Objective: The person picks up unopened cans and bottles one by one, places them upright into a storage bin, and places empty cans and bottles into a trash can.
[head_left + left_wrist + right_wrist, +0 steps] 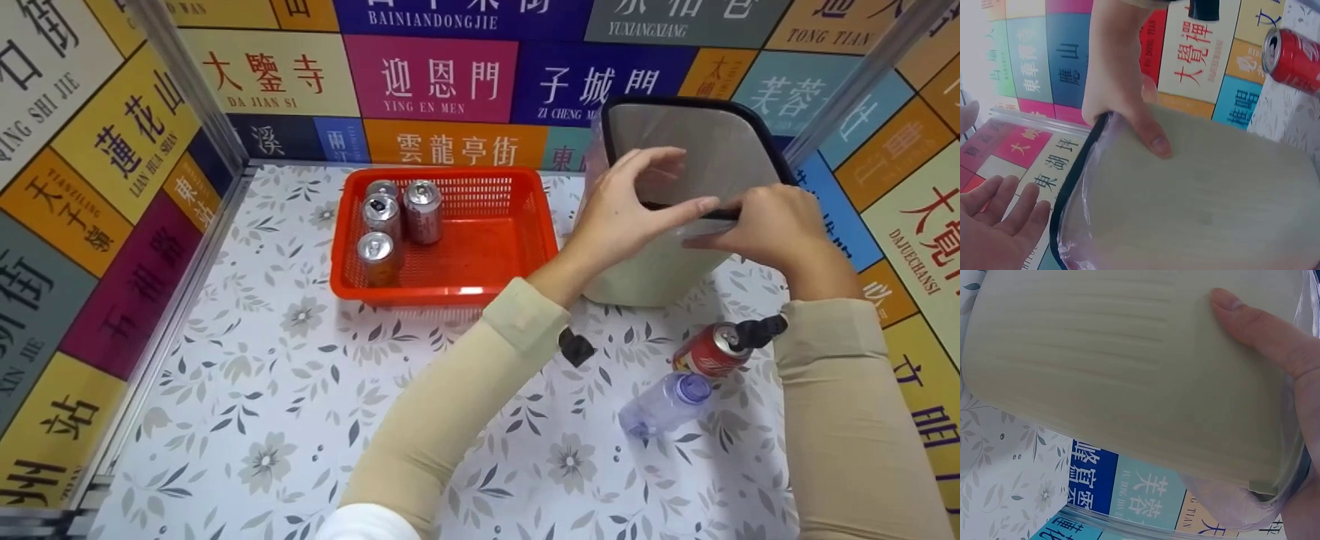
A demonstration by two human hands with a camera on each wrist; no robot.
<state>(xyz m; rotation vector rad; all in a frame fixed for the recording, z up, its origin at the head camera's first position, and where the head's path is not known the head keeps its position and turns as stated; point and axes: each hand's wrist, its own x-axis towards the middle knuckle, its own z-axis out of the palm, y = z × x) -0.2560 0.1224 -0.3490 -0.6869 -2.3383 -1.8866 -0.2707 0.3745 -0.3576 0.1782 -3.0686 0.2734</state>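
Observation:
A pale green trash bin (645, 277) with a black rim and a thin plastic liner stands at the back right, tilted in the head view. My right hand (780, 225) grips its near right rim, the thumb (1247, 323) flat on the outer wall and the other fingers over the edge. My left hand (622, 199) is at the bin's mouth with fingers spread and holds nothing. In the left wrist view, that left hand (996, 222) appears beside the rim, palm up and apart from it. Clear liner (1086, 208) hangs down outside the rim.
A red plastic basket (480, 255) left of the bin holds several drink cans (422, 214). A red cola can (705, 352) and a translucent purple bottle (664, 409) are on the floral tablecloth (300, 420) in front of the bin. Sign-patterned walls (442, 82) surround the table.

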